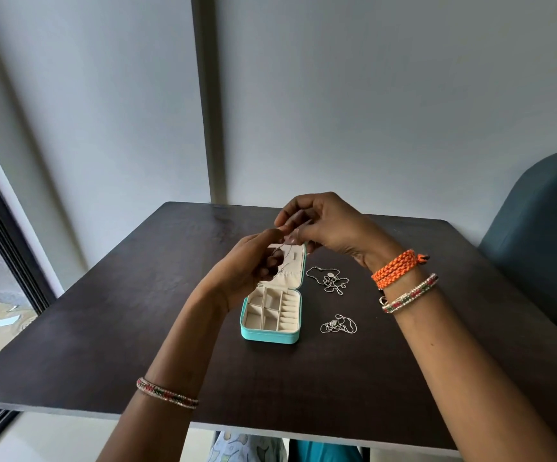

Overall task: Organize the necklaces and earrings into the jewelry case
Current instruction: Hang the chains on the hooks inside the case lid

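Observation:
A small turquoise jewelry case (295, 337) lies open on the dark table, its cream compartments showing and its lid (298, 266) standing up behind. Both hands hover over the lid. My left hand (248, 265) and my right hand (328, 228) each pinch a thin chain necklace (282, 269) that hangs between them in front of the lid. Two more silver necklaces lie bunched on the table right of the case, one farther back (329, 281) and one nearer (338, 325).
The dark table (137, 328) stands against a pale wall. A blue chair back (543, 235) rises at the right edge. A window frame runs down the left side. My wrists carry bangles and an orange braided band.

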### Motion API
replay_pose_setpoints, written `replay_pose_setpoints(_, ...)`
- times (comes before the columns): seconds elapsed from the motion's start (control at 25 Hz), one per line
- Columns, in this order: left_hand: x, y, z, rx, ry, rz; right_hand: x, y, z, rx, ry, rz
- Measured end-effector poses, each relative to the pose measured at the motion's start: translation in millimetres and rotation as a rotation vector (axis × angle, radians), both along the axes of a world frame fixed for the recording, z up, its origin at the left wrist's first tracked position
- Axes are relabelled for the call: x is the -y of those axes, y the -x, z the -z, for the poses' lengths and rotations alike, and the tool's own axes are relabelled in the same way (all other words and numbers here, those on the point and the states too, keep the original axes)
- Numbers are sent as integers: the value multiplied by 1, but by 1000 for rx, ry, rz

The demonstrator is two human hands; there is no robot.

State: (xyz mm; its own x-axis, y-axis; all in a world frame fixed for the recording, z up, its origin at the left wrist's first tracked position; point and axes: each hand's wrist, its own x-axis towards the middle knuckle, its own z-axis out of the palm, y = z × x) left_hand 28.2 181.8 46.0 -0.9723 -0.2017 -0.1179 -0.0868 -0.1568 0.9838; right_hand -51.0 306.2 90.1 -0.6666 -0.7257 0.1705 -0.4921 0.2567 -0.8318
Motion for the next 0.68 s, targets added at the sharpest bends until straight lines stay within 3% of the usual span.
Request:
replay_pose_setpoints(0.12, -2, -2, -4, -51, -75, 93, -1, 3, 8, -1, 141, 39)
replay_pose_setpoints(0.28, 0, -3, -2, -114, -77, 153, -1, 8, 30, 241, 313, 190)
replay_pose_setpoints(0.48, 0, -4, -2, -97, 14, 270, -9, 3, 51, 648, 309, -85)
replay_pose_setpoints(0.6, 3, -2, -5, -84, 7, 233, -11, 7, 57, 613, 418, -18)
replay_pose_setpoints(0.68, 7, -2, -10, -107, -32, 233, -12, 6, 60, 468, 385, 20)
